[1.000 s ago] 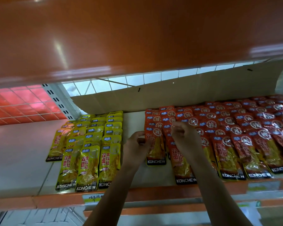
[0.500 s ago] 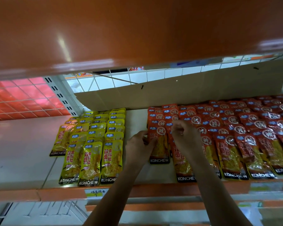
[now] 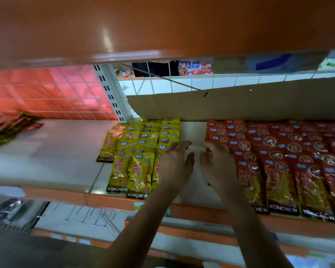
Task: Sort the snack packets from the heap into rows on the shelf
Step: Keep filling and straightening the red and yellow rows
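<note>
head view: we see a white shelf [image 3: 46,151] with an orange front edge. yellow konchew packets [image 3: 139,151] lie in overlapping rows left of the middle. red konchew packets [image 3: 278,161] fill the right side in more overlapping rows and run out of frame. a bare strip of shelf separates the two colours, and both hands sit over that strip.

the left hand [image 3: 177,165] has straight fingers held together, palm turned to the right. it covers the right edge of the yellow rows and holds nothing. the right hand [image 3: 218,165] has relaxed, slightly bent fingers with nothing in it, alongside the left edge of the red rows. we cannot tell if it touches them. the hands are near each other, not touching.

far left on the shelf there is a blurred heap of packets [image 3: 6,126], well apart from the rows. a cardboard sheet [image 3: 240,101] stands behind the rows, a wire grid [image 3: 46,93] is at the back, and an orange upper shelf [image 3: 162,26] runs across the top.
</note>
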The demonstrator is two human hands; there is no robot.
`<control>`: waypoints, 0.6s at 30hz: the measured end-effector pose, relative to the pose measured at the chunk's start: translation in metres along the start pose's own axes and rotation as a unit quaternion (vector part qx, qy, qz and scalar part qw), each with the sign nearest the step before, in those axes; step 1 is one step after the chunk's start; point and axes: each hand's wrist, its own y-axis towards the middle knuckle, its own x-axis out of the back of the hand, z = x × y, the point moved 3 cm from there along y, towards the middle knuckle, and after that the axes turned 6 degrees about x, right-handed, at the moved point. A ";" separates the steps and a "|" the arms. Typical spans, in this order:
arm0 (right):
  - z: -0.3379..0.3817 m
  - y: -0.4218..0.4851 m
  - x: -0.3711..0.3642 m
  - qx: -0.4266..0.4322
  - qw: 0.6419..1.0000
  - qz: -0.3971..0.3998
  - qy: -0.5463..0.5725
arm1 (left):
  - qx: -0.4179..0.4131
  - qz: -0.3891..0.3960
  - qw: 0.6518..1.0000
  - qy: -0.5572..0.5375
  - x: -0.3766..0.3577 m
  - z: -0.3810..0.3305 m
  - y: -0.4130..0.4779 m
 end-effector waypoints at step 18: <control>0.231 -0.065 -0.227 0.135 0.984 0.112 -0.006 | 0.091 -0.099 0.980 0.144 0.222 0.236 -0.060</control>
